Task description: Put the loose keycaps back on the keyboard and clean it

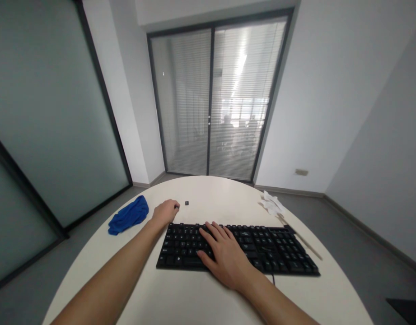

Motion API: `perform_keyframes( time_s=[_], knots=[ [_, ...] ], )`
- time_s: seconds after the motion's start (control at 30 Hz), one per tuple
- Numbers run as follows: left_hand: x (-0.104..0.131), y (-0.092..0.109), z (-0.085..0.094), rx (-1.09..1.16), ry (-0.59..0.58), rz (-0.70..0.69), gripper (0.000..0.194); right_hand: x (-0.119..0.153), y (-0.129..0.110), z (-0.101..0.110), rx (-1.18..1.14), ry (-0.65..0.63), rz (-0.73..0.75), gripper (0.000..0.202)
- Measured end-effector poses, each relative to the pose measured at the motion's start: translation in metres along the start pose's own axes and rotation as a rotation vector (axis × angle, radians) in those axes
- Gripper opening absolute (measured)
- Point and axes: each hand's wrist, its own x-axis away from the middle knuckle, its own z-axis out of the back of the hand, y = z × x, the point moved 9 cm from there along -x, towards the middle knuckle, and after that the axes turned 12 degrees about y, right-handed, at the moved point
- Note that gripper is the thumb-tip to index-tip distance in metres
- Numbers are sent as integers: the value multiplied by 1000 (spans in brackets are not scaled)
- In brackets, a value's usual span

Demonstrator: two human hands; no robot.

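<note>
A black keyboard (262,246) lies across the round table in front of me. My right hand (224,255) rests flat over its middle, fingers apart and thumb spread toward the space bar. Beyond the keyboard's far left corner, my left hand (165,211) is closed just over the tabletop. A small dark keycap (177,206) shows at its fingertips, mostly hidden by them. One loose black keycap (186,203) sits on the table to the right of that hand.
A crumpled blue cloth (129,215) lies at the table's left edge. Over on the right are crumpled white tissue (272,203) and a thin wooden stick (307,243). The keyboard's cable (273,280) runs toward me from its front edge. The round table (174,298) has a curved edge.
</note>
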Motion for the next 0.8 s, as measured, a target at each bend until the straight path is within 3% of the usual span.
perform_keyframes(
  time_s=[0.27, 0.47, 0.8],
  knots=[
    [39, 22, 29, 157, 47, -15, 31, 0, -5, 3, 43, -3, 2, 58],
    [62, 48, 25, 464, 68, -112, 27, 0, -3, 1, 37, 13, 22, 57],
    [68, 41, 12, 549, 15, -104, 27, -1, -4, 2, 51, 4, 19, 57]
  ],
)
